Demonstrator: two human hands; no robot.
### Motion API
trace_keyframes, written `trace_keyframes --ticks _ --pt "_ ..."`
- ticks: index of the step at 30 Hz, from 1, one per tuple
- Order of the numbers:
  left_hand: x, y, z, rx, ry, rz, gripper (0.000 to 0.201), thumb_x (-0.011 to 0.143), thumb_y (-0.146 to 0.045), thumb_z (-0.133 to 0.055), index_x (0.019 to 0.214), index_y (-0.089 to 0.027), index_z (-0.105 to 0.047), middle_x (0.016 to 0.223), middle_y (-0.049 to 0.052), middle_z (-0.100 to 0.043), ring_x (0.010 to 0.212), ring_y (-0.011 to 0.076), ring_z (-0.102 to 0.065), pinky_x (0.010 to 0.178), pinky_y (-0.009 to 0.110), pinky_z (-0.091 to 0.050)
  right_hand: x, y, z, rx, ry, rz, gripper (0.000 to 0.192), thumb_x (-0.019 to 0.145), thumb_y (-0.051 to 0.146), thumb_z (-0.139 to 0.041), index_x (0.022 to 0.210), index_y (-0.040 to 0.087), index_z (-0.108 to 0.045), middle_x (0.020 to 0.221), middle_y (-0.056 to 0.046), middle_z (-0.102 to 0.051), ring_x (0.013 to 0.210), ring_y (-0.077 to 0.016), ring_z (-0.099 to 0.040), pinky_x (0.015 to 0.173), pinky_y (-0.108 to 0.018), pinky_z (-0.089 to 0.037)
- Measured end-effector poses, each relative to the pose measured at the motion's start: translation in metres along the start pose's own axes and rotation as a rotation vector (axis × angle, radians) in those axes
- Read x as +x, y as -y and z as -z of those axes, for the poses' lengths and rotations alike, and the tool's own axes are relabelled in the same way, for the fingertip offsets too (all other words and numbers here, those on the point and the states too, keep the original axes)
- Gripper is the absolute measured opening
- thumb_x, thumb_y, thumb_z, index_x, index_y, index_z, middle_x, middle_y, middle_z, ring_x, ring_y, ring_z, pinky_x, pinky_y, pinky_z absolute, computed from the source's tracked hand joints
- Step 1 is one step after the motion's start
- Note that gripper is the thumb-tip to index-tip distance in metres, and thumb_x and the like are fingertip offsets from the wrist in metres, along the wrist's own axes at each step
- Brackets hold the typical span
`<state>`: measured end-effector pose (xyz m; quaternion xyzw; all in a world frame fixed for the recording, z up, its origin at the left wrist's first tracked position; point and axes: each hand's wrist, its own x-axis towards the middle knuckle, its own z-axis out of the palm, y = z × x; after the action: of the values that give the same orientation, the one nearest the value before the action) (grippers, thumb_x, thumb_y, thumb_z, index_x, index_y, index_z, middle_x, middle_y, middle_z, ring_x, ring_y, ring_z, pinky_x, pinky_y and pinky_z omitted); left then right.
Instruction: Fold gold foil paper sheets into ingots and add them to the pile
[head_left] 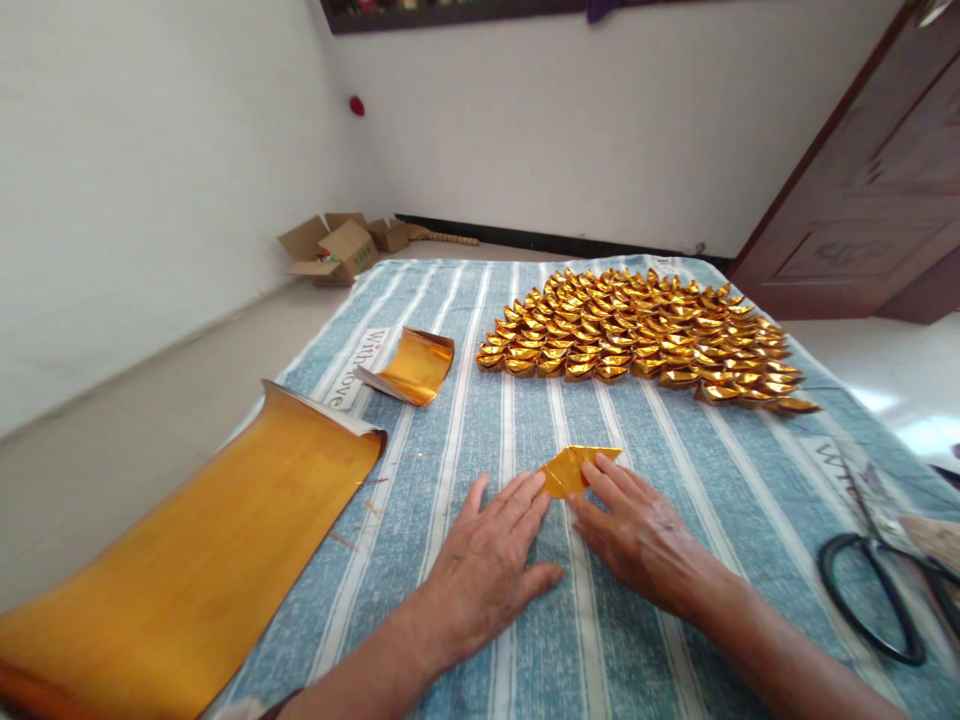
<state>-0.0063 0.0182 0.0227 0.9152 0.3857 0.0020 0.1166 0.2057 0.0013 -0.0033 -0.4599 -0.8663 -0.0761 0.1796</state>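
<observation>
Both hands flat now: left hand (487, 560) and right hand (637, 535), fingers (600, 480) loosely spread, tips pressing a gold paper piece (571, 468), folded to a pointed shape, on the striped blue cloth (675, 460). Wrists low, palms down. Folded gold ingots (637, 335) lie beyond; scissors (885, 600) sit right.

Glossy gold foil paper (574, 468) lies on striped woven cloth (675, 450).
</observation>
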Motion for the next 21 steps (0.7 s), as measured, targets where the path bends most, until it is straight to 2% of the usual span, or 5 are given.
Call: trace_keyframes --ticks 8,13,21 --pt "-0.006 0.004 0.007 0.086 -0.039 0.067 0.051 0.090 -0.046 -0.053 0.133 -0.019 -0.049 0.150 0.013 -0.037 0.138 0.0305 -0.034 0.110 0.061 -0.023 0.000 0.000 0.001 0.010 -0.008 -0.002 0.021 0.092 0.022 -0.049 0.105 0.016 -0.064 0.115 -0.017 -0.059 0.117 -0.0320 -0.052 0.089 -0.050 -0.052" --pt "-0.010 0.010 0.006 0.102 -0.099 0.083 0.048 0.090 -0.046 -0.052 0.130 -0.020 -0.053 0.150 0.014 -0.037 0.137 0.0333 -0.034 0.108 0.064 -0.022 0.001 0.000 0.001 0.012 -0.017 -0.007 0.021 0.092 0.022 -0.049 0.104 0.016 -0.064 0.115 -0.017 -0.059 0.114 -0.0313 -0.054 0.088 -0.049 -0.052" --pt "-0.013 0.008 0.005 0.158 -0.114 0.162 0.041 0.090 -0.044 -0.054 0.124 -0.022 -0.057 0.148 0.014 -0.041 0.136 0.0352 -0.035 0.106 0.065 -0.026 0.002 0.000 0.001 0.010 0.001 -0.014 0.018 0.090 0.023 -0.053 0.102 0.016 -0.065 0.115 -0.018 -0.059 0.114 -0.0320 -0.054 0.088 -0.048 -0.052"
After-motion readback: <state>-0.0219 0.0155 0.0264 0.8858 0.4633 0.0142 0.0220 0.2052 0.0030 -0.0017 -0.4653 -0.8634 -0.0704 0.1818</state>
